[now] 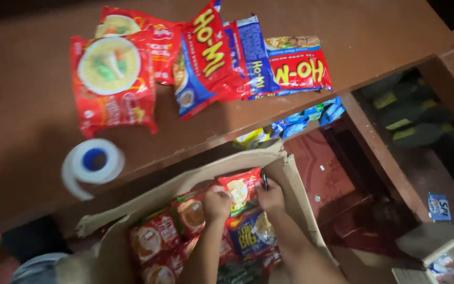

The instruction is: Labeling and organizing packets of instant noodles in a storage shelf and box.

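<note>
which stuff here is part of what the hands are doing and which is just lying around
In hand: left hand, right hand, red noodle packet, pen, cardboard box.

Lying about: noodle packets on the table, tape roll, blue packets under the table.

Glossy plastic noodle packets [114, 81] lie on the matt brown wooden worktop [32, 126]; the box [290, 181] is rough, torn cardboard.

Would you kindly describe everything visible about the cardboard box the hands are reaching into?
The cardboard box is brown, worn and open at the top, its flaps bent outward and ragged at the edges. It sits below the wooden table's edge, packed with red and blue noodle packets. Both hands, left hand and right hand, grip a packet inside.
</note>
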